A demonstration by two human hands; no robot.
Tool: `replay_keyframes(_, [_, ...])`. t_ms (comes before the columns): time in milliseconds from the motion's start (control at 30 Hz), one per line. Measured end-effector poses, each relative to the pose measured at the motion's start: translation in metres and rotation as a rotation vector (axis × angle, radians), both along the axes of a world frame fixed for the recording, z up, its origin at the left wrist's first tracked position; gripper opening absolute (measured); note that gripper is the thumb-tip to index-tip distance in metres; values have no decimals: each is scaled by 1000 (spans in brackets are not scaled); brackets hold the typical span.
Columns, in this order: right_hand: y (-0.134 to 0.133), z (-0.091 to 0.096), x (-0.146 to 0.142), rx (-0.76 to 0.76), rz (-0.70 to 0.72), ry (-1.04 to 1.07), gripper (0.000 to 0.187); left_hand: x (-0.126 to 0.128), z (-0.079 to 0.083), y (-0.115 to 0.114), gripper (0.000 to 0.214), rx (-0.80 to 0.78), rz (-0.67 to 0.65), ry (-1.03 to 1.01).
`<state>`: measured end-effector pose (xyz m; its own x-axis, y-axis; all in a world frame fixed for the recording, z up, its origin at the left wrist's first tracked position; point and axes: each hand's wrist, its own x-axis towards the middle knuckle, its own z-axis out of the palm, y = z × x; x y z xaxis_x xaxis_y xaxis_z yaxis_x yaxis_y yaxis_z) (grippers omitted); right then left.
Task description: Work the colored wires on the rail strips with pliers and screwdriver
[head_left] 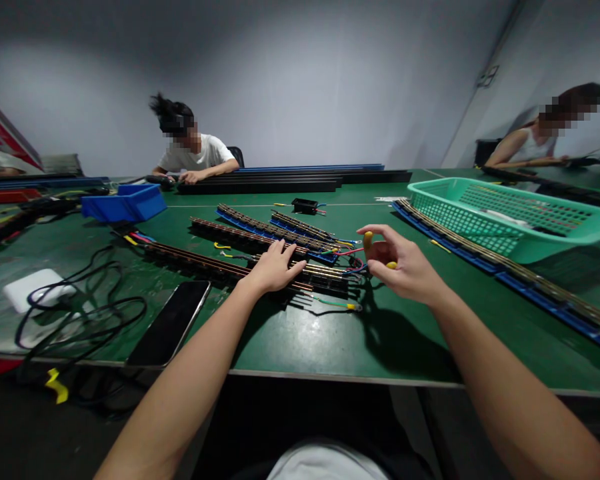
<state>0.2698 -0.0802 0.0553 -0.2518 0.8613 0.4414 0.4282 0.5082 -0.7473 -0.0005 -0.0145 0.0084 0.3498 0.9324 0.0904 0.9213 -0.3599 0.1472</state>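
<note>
Head view: slatted strips (pixel 235 235), several, grouped mid-table, coloured wires (pixel 349 253) at their right ends. Left hand (pixel 275 268): fingers spread, laid over the strips. Right hand (pixel 403 267): curled in a loose C, holding a yellow-handled tool (pixel 368 241) beside the wire ends. Green tabletop (pixel 320 347); black phone (pixel 170 325) and blue bin (pixel 103 209) leftward, mint basket (pixel 495 230) rightward. Beyond: white-topped person (pixel 207 155), pale wall (pixel 320 87).

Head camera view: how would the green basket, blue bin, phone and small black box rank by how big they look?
1. Green basket, clearly largest.
2. Blue bin and phone: too alike to rank; the phone is nearer the camera.
3. Small black box, smallest.
</note>
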Motion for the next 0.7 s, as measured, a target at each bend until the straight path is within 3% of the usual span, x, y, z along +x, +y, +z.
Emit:
replay_keyframes(267, [2,5,16,-124,177,-6,44,-1,-2,1,72,13,-11,-29])
replay_keyframes(400, [0,5,14,-99,253,-93,46,0,-1,1,73,1,1,-28])
replay_keyframes(600, [4,2,13,-157,143,-28,48,0,-1,0,75,-6,1,-22])
replay_keyframes(700, [7,2,15,-180,76,-92,48,0,-1,1,74,-1,4,-19])
